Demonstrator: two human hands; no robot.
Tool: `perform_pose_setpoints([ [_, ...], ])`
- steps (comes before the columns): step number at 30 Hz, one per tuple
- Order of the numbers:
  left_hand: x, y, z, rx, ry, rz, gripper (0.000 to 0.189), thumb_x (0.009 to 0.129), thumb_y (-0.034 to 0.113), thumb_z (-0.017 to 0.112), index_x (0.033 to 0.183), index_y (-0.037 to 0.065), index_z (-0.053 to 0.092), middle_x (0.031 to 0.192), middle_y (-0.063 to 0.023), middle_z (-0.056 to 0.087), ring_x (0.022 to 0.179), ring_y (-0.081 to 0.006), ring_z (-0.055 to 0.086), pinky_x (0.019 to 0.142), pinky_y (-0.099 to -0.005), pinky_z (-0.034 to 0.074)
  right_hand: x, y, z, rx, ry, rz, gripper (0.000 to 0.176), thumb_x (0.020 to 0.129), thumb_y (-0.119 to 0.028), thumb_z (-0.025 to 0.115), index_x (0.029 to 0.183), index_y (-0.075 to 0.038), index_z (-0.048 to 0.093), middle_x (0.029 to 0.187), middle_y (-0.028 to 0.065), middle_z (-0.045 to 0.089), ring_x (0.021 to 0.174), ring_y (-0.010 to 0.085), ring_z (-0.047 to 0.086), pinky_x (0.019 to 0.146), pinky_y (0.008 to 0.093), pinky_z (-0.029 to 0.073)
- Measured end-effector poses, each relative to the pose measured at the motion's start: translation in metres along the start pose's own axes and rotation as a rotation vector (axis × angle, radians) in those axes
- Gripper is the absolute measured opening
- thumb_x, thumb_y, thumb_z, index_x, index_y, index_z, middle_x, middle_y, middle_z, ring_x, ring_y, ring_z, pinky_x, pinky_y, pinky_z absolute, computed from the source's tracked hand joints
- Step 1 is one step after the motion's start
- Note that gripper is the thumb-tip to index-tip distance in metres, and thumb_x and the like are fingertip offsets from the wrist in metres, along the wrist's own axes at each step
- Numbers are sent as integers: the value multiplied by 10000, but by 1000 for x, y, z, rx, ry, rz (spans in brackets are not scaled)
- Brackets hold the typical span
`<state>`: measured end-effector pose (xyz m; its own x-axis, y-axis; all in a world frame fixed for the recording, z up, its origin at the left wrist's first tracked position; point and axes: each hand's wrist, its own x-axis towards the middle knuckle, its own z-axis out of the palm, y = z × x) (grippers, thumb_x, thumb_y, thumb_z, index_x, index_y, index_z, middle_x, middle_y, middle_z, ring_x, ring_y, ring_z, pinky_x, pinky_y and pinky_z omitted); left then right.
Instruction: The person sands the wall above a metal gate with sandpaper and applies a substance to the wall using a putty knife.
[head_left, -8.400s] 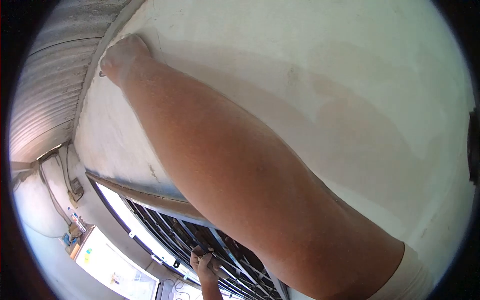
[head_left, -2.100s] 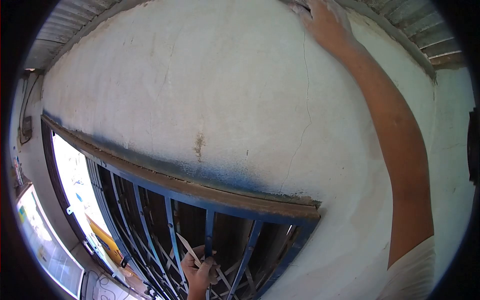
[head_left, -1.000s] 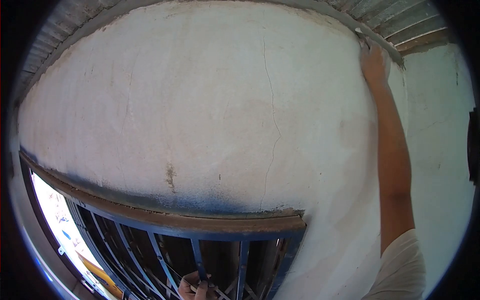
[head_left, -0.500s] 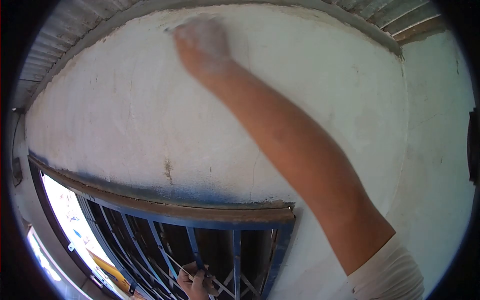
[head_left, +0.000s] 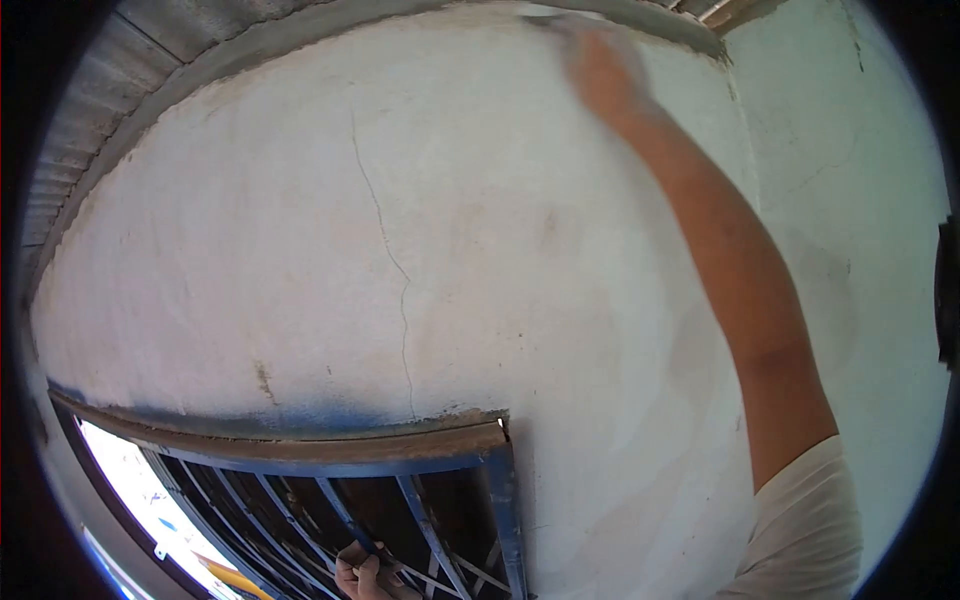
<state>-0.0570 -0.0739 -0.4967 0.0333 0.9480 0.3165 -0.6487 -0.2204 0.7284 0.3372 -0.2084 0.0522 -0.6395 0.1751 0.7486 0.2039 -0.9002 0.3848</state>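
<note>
My right hand (head_left: 605,70), blurred by motion and pale with dust, is raised to the top of the whitish plaster wall (head_left: 270,220). Its fingers are closed around a thin flat tool (head_left: 542,19) with a dark edge, pressed near the wall's upper border; its exact kind is smeared. Low in the view, my left hand (head_left: 365,575) has its fingers curled on a bar of the blue metal folding gate (head_left: 412,490). The lower part of that hand is cut off by the frame edge.
Corrugated roofing (head_left: 90,110) meets the wall along a grey cement band (head_left: 250,48). A long crack (head_left: 378,210) runs down the plaster. Below is a brown lintel (head_left: 400,448) with blue paint smudges above it. A side wall (head_left: 860,200) stands at the right; bright daylight enters lower left.
My right hand has moved right along the wall's top edge with the tool. The view has turned right and up, so the gate sits lower and further left. My left hand stays on the gate.
</note>
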Motion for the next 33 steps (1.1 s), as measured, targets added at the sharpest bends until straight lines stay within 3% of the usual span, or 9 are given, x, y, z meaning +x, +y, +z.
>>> perform_pose_setpoints([
  [4, 4, -6, -3, -40, -9, -13, 244, 833, 1, 588, 1071, -34, 628, 795, -118, 677, 532, -142, 579, 490, -250, 484, -56, 65, -18, 498, -208, 723, 456, 962, -307, 503, 1329, -37, 525, 1339, 148, 551, 1222, 365, 514, 1030, 437, 389],
  [12, 8, -17, -6, -14, 7, 23, 255, 832, 41, 589, 1074, -30, 628, 692, -101, 642, 463, -132, 531, 454, -237, 448, -5, 10, 18, -40, -125, 506, 184, 865, -207, 585, 967, -63, 640, 977, 143, 671, 905, 293, 649, 747, 407, 526],
  [14, 7, -16, -5, 2, 2, 21, 262, 831, 45, 592, 1080, -30, 626, 687, -98, 641, 468, -131, 536, 448, -232, 441, 43, -45, -44, 82, -486, 469, 382, 948, -237, 473, 1255, -21, 546, 1198, 140, 599, 1119, 277, 561, 944, 434, 447],
  [17, -3, 1, 10, 17, 57, -48, 271, 825, 48, 604, 1083, -34, 621, 700, -102, 648, 475, -135, 547, 446, -229, 447, 88, -125, -73, 507, -129, 517, 176, 856, -170, 557, 958, -73, 663, 956, 120, 651, 949, 276, 609, 795, 440, 490],
  [18, -5, 2, 11, 24, 65, -29, 271, 827, 48, 606, 1084, -37, 619, 706, -104, 651, 479, -137, 553, 446, -229, 449, 88, -165, -57, -85, 373, 385, 227, 885, -171, 533, 1014, -54, 679, 1059, 149, 646, 992, 276, 590, 803, 446, 493],
  [20, -7, 2, 14, 31, 83, 11, 271, 830, 49, 608, 1085, -43, 614, 718, -108, 658, 489, -140, 565, 446, -229, 455, 118, -185, -129, 797, -169, 376, 288, 913, -202, 529, 1080, -38, 698, 1208, 160, 625, 1112, 288, 558, 885, 474, 459],
  [23, -6, 0, 9, 16, 42, 28, 267, 839, 44, 610, 1090, -46, 609, 754, -121, 670, 519, -153, 594, 460, -235, 477, 119, -220, -155, 721, 41, 203, 272, 907, -185, 517, 1047, -33, 694, 1210, 161, 645, 1148, 320, 567, 980, 435, 443],
  [29, -2, -5, 5, -2, 80, 8, 269, 840, 20, 591, 1101, -42, 592, 828, -141, 680, 565, -189, 631, 500, -254, 523, 86, -168, -102, 1001, 185, 106, 305, 908, -138, 475, 1092, -89, 714, 1292, 102, 624, 1271, 233, 522, 1082, 403, 380],
  [33, -2, -13, 7, 11, 77, 127, 246, 807, 43, 573, 1037, -44, 587, 835, -146, 685, 441, -144, 555, 412, -231, 485, 32, -65, -68, 685, -5, 238, 259, 875, -82, 499, 1091, -61, 639, 1050, 165, 670, 970, 297, 653, 827, 425, 540],
])
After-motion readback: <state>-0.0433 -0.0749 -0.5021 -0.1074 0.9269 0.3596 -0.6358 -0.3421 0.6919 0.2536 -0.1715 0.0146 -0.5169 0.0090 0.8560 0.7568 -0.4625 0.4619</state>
